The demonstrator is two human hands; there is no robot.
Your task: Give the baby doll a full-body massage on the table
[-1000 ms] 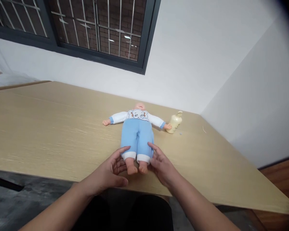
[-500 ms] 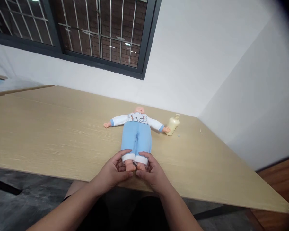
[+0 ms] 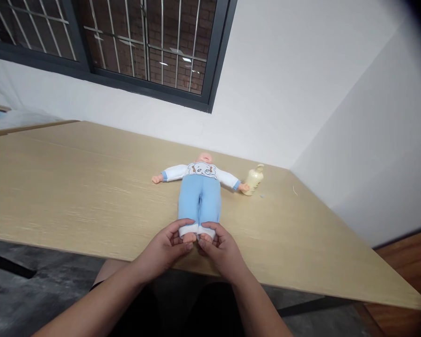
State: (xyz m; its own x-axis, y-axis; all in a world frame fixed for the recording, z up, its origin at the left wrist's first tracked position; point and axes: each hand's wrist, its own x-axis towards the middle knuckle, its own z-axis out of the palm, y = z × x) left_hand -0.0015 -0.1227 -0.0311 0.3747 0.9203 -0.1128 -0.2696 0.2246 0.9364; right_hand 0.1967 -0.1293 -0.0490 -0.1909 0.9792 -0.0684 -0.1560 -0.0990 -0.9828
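Note:
A baby doll (image 3: 199, 194) lies on its back on the table, feet toward me and arms spread. It wears light blue trousers with white cuffs and a white top with an animal-face print. My left hand (image 3: 171, 245) is closed round the doll's foot and trouser cuff on the left. Round the other foot and cuff, my right hand (image 3: 220, 245) is closed in the same way. Both thumbs press near the soles, and the fingers lie over the cuffs. A cream bottle (image 3: 254, 181) stands beside the doll's hand on the right.
The wooden table (image 3: 91, 201) reaches to a white wall at the back and right. A dark-framed window (image 3: 147, 86) with bars is above it. A thin pale strip (image 3: 295, 190) and a tiny bluish scrap (image 3: 262, 196) lie right of the bottle.
Less of the doll's feet shows below the cuffs now, with my thumbs higher against them. Both hands keep their hold. The view has shifted slightly.

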